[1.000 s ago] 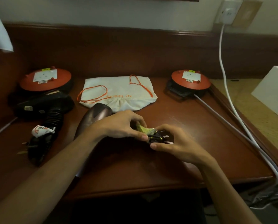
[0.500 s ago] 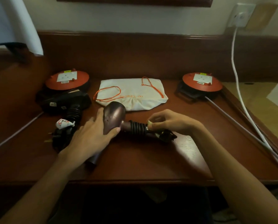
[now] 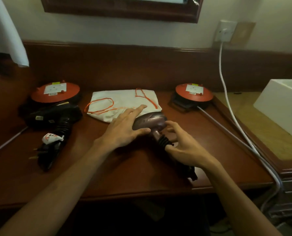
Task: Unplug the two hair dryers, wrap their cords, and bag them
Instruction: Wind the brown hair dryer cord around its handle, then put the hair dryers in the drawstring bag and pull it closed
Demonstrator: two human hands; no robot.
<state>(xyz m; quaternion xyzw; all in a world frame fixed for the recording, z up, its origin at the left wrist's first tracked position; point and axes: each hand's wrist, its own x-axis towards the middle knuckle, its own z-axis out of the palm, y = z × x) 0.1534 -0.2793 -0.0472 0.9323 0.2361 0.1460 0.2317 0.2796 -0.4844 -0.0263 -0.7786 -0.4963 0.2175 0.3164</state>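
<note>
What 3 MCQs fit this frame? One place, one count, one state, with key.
1. The black hair dryer lies:
A. left of the white bag
B. inside the bag
C. right of the bag

2. Red cord reels on the desk:
A. one
B. two
C. three

3. The purple hair dryer is:
A. bagged
B. plugged into the wall
C. on the desk, under both hands

Key: A, it lies by the left reel; B, a second reel sits at right; C, left hand and right hand rest on it.

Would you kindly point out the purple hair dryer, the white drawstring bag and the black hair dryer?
purple hair dryer (image 3: pixel 152 120): head view, on its rounded body.
white drawstring bag (image 3: pixel 124 99): head view, on the bare cloth.
black hair dryer (image 3: pixel 56 113): head view, on its dark body.
</note>
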